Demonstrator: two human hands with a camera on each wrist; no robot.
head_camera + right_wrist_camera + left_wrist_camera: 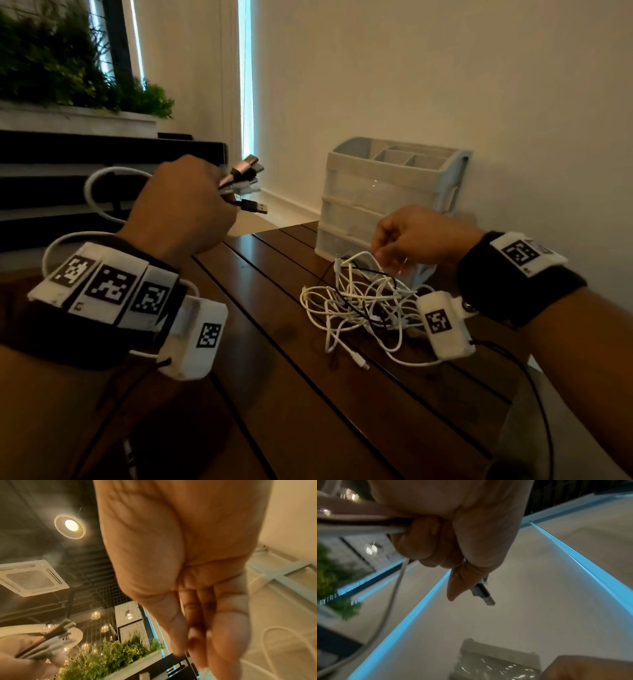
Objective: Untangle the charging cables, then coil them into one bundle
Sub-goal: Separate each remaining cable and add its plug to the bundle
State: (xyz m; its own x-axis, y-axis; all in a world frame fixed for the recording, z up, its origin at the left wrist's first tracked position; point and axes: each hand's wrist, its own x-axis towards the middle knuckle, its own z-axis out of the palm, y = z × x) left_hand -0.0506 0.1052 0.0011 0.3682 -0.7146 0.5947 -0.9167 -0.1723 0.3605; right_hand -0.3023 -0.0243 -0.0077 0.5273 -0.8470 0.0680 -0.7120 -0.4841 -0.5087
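1. The table [308, 394] is dark brown wood, its slats running from the near left toward the far right, where it ends close to a plain pale wall [445, 68].
2. A pale plastic drawer organizer [383, 192] stands at the far end of the table against that wall; it serves as the landmark here.
3. Left of the organizer, beyond the table, a white planter [75, 118] holds green foliage [68, 65], and a narrow strip of blue-white light [246, 78] runs down the wall between planter and organizer.
4. The right wrist view looks up at a dark ceiling with a round lamp [71, 525] and a square air vent [32, 579].
5. The tangled cables [363, 308], white with a few black strands, lie in a loose heap on the table just in front of the organizer, with no single long axis.
6. The right hand [421, 240] hovers over the heap beside the organizer's base, its grip narrowed to fingertips pinching a white loop [359, 258] lifted from the pile.
7. The left hand [185, 209], raised well left of the organizer, has its grip closed in a fist round a bunch of cable ends [243, 178].
8. Those plugs point toward the organizer and slightly upward; a black USB plug [483, 595] sticks out lowest.
9. A white cable [102, 192] arcs back from the fist, away from the organizer.
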